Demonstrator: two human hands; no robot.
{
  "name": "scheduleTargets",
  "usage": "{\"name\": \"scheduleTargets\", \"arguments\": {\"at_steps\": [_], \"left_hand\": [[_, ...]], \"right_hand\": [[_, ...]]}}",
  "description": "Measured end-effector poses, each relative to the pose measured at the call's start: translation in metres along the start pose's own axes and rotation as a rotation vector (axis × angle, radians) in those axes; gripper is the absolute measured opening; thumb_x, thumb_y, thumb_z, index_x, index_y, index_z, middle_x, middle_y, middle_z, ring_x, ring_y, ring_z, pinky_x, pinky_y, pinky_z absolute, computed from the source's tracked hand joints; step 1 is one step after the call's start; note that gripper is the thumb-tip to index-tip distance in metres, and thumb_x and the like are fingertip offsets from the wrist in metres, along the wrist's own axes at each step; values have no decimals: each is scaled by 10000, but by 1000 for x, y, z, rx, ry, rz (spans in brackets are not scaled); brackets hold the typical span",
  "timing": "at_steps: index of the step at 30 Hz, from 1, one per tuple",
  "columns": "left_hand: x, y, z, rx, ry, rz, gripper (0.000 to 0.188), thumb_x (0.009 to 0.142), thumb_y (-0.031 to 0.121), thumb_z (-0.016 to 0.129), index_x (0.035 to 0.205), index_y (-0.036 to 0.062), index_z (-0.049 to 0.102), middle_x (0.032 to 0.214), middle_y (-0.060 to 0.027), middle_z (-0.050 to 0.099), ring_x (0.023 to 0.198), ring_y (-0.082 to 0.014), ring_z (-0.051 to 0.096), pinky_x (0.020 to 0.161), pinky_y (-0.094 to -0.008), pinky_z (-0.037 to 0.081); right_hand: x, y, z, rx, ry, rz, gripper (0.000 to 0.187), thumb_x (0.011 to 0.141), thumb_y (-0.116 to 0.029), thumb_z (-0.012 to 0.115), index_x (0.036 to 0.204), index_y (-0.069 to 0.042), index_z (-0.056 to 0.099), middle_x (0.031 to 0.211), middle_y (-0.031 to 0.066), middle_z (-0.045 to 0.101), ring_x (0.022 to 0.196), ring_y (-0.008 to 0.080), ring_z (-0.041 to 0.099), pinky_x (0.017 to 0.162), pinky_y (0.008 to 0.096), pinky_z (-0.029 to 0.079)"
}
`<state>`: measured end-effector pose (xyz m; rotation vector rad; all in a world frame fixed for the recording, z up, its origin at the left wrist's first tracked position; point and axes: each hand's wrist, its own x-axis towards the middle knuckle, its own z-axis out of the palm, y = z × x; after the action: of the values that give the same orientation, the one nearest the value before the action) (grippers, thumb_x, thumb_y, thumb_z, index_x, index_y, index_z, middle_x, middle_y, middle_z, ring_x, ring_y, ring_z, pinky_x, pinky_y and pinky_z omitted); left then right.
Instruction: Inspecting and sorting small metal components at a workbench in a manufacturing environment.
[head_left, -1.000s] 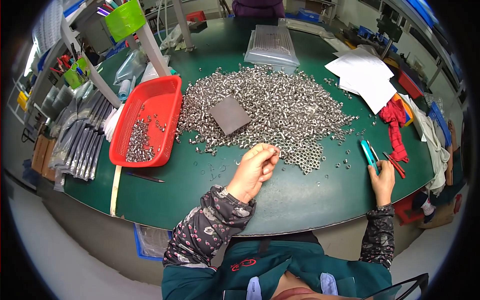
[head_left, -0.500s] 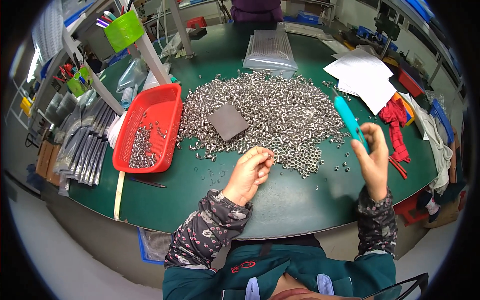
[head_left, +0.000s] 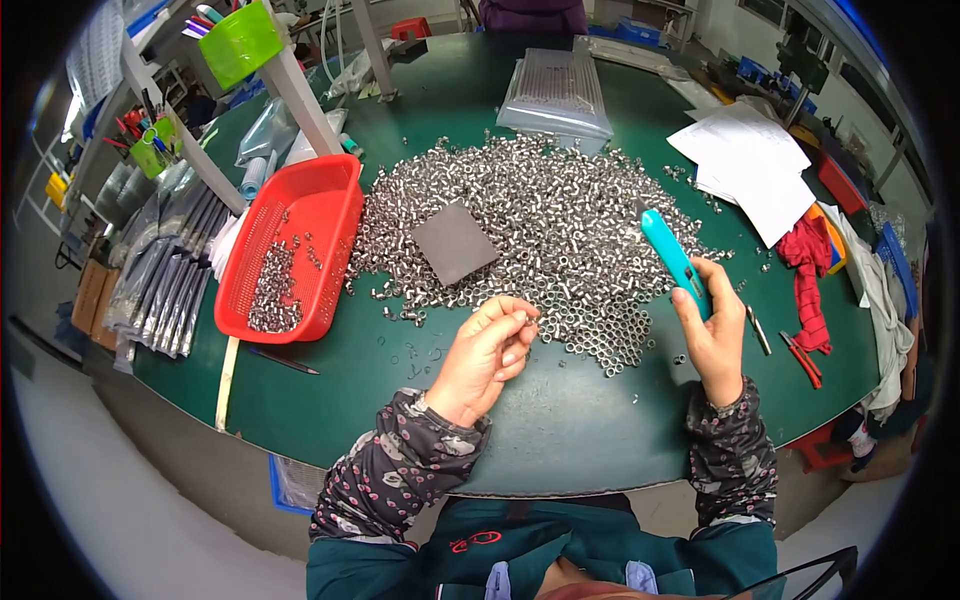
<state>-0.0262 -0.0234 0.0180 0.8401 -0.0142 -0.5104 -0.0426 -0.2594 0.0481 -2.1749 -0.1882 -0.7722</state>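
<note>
Between thumb and fingertips, my left hand point(head_left: 483, 357) pinches a small metal ring point(head_left: 530, 318), mostly covered by the fingers. It is at the near edge of a wide pile of small metal rings point(head_left: 560, 210). My right hand point(head_left: 716, 335) grips a teal utility knife point(head_left: 672, 255), its blade end pointing up and to the left above the right part of the pile. A dark grey square block point(head_left: 455, 243) lies on the pile, to the left of the knife. Several rings stand in a flat cluster point(head_left: 608, 335) between my hands.
Left of the pile, a red plastic basket point(head_left: 322, 290) holds some rings. A pen point(head_left: 285, 362) lies near it on the green table point(head_left: 560, 440). White papers point(head_left: 745, 160), a red cloth point(head_left: 808, 285), red-handled pliers point(head_left: 803, 362) and a thin metal tool point(head_left: 758, 330) are on the right.
My right hand has brought the knife left and nearer my left hand, uncovering the thin metal tool on the right. My left hand keeps its pinch. The view has shifted slightly.
</note>
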Motion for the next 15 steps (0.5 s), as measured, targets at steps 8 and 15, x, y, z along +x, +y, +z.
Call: {"name": "scheduleTargets", "arguments": {"at_steps": [8,15], "left_hand": [[3,1,-5,-26,22,83,121,847,119,433,911,43,503,728,-22,479,486,-38,337,371,-148,249],[4,-1,-8,0,38,74,120,850,121,430,917,47,497,733,-21,475,487,-39,342,368,-148,251]], "right_hand": [[-2,-10,4,-129,-76,-232,250,656,-76,615,878,-20,513,721,116,526,636,275,531,556,328,417],[-9,-8,7,-162,-161,-275,275,647,-93,629,889,-28,515,709,111,521,613,270,523,530,335,411]]}}
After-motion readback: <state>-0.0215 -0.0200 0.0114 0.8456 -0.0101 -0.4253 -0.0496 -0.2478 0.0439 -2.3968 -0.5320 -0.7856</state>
